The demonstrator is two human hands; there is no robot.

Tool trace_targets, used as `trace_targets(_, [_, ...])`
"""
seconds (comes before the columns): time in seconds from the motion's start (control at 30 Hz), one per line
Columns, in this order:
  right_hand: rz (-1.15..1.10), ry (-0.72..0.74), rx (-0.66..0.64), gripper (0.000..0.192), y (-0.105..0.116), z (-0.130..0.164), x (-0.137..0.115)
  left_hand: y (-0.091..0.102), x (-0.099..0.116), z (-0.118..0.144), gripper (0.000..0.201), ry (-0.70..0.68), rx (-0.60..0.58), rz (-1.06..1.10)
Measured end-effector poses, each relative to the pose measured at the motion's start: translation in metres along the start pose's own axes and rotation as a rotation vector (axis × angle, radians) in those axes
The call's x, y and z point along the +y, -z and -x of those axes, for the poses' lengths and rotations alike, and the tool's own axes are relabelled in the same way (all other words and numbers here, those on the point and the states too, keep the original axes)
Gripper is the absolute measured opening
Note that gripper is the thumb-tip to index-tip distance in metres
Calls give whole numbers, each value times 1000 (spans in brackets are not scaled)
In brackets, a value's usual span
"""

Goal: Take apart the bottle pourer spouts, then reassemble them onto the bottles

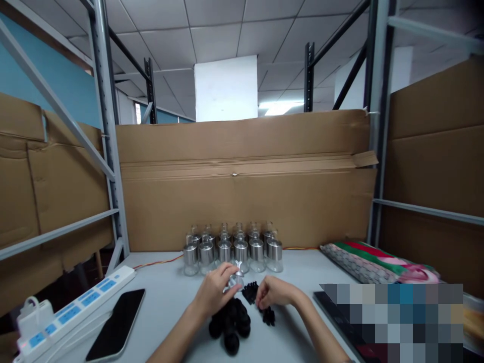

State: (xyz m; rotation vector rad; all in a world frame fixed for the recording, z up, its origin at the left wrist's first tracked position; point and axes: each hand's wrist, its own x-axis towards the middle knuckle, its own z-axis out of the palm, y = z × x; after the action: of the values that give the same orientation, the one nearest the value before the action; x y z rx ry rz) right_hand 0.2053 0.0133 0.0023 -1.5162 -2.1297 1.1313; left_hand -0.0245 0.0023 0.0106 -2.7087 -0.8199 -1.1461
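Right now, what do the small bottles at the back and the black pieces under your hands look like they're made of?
Small bottles: clear bases, glass or plastic, with shiny silvery collars that mirror the light, likely metal or metallised. Black pieces: dark, dull, rounded, probably moulded plastic. The left hand holds one bottle; the right hand touches a black piece.

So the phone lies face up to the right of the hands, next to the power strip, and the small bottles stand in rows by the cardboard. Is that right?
Not quite. The head view shows the phone to the left of the hands, beside the power strip. The left hand and right hand sit near centre. The small bottles do stand in rows by the cardboard.
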Motion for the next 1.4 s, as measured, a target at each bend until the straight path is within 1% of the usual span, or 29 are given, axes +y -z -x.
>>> trace_targets(0.1, [-10, 9, -16, 23, 0, 1, 0, 0, 0, 0, 26, -16, 24, 3])
trace_targets(0.37, [36, 1, 15, 19, -1, 0, 0, 3, 2, -2, 23, -61, 64, -11])
trace_targets(0.53, [48, 56, 6, 23, 4, 4, -4, 5, 2, -2, 24, -69, 71, 6])
trace_targets(0.73, [125, 20, 6, 27, 5, 5, -4, 6, 1, -4, 25, -71, 68, 6])
trace_targets(0.87, [86, 12, -31, 27, 3, 4, -3, 5, 1, -4, 25, -57, 56, 5])
trace_targets(1.03, [86, 24, -40, 23, 4, 4, -3, 6, 1, -4, 26, -67, 47, 1])
trace_targets(1.1, [49, 54, -24, 21, 5, 5, -4, 6, 2, -4, 26, -73, 50, 1])
trace_targets(1.2, [-44, 125, 76, 19, 5, 7, -8, 5, 2, -4, 27, -83, 44, 7])
trace_targets(1.27, [-133, 159, 142, 18, 4, 7, -11, 4, 3, -3, 28, -85, 27, 8])
trace_targets(1.4, [-342, 222, 203, 19, 0, 5, -18, 3, 3, -3, 29, -84, 0, 18])
